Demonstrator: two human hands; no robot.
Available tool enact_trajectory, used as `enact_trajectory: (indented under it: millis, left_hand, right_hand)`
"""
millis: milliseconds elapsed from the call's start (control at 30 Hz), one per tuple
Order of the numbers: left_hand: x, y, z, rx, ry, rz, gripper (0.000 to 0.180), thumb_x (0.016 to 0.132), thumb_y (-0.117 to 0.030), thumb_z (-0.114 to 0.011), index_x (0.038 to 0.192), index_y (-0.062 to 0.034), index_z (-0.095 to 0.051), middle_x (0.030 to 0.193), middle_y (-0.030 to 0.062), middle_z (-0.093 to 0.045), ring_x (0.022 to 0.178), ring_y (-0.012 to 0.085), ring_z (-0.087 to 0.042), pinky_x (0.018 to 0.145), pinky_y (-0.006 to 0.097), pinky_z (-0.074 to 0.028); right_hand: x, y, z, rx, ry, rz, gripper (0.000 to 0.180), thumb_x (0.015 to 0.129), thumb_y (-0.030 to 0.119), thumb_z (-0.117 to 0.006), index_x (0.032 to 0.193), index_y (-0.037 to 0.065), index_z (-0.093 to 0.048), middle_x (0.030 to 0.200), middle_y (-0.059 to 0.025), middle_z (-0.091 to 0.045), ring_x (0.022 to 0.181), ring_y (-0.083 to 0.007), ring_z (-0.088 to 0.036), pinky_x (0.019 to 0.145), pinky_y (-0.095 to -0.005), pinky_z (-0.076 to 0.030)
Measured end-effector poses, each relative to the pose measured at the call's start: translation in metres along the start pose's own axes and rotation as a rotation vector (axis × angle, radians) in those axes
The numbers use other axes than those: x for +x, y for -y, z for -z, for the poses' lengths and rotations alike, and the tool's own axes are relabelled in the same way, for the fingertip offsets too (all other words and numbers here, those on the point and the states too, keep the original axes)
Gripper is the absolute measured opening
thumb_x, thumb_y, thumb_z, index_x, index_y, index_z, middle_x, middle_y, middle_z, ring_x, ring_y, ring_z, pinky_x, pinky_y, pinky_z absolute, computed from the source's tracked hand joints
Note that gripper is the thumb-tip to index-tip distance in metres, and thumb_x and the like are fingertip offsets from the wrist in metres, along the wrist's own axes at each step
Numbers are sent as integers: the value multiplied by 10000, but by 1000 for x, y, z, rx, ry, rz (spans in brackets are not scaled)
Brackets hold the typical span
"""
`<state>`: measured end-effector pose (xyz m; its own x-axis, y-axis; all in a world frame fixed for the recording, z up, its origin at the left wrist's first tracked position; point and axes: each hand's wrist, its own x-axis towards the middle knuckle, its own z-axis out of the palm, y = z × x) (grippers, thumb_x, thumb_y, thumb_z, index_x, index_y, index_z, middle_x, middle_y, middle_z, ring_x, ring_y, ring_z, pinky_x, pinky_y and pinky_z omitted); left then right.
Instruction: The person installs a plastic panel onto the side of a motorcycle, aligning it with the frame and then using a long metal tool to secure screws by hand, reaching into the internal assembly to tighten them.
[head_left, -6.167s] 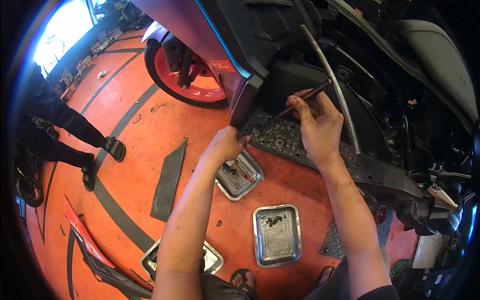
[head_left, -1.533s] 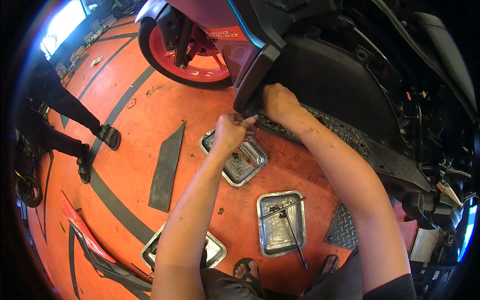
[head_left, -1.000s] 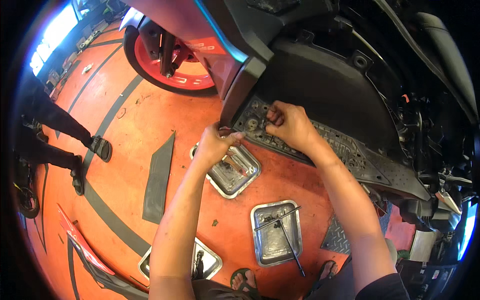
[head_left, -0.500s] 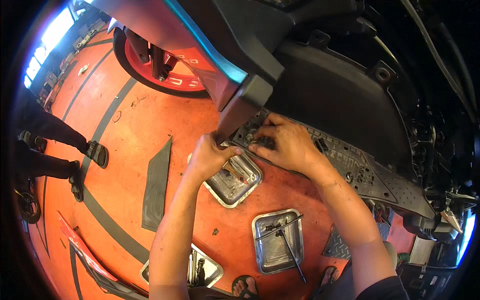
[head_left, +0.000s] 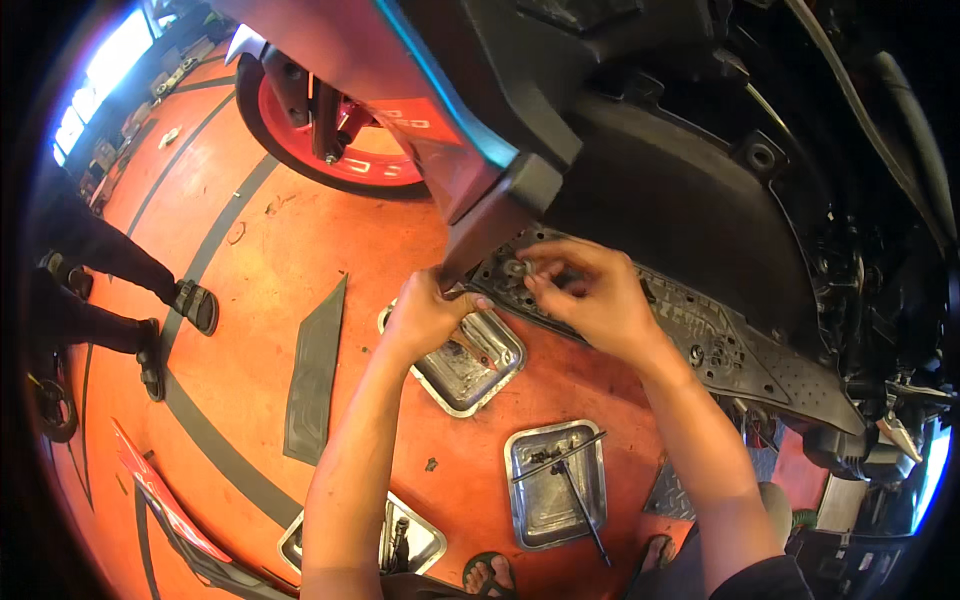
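Note:
My left hand (head_left: 428, 318) is closed around the lower tip of the scooter's front body panel (head_left: 490, 205), which is dark plastic with red and blue above. The thumb points right, over a metal tray. My right hand (head_left: 600, 295) hovers over the front end of the black footboard (head_left: 700, 330). Thumb and fingers come together in a pinch beside a round metal fastener (head_left: 513, 268) on the footboard. A small thing seems to be between the fingertips, too small to name.
Below my hands lies a metal tray (head_left: 470, 395) with a tool. Another tray (head_left: 520, 515) holds small dark parts and a T-handle wrench (head_left: 575, 490); a third (head_left: 425, 540) holds sockets. A grey mat (head_left: 315, 380) and red fairing piece (head_left: 170, 500) lie left. Another person's legs (head_left: 110, 290) stand farther left.
My right hand has lifted off the footboard and turned, its fingers now pinched. The left hand keeps its hold on the panel. The view has shifted slightly.

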<state>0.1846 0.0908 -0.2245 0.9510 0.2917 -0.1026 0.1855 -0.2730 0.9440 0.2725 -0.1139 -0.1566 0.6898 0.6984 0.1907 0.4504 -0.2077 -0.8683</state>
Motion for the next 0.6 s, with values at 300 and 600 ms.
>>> enact_trajectory:
  millis: [300, 600]
  left_hand:
    - [2, 7, -2, 36, -37, -35, 446, 752, -218, -822, 1055, 73, -674, 863, 152, -730, 781, 202, -677, 726, 379, -521]
    - [4, 11, -1, 90, -32, -67, 430, 752, -242, -821, 1016, 69, -684, 828, 159, -717, 748, 191, -657, 707, 393, -507]
  right_hand:
    - [-48, 67, 2, 394, 21, -17, 321, 832, -32, -727, 1148, 18, -707, 995, -64, -658, 894, -93, -647, 720, -195, -575]
    - [-68, 95, 15, 309, 39, 73, 343, 797, -75, -723, 1131, 4, -708, 963, -77, -669, 871, -103, -671, 806, -229, -605]
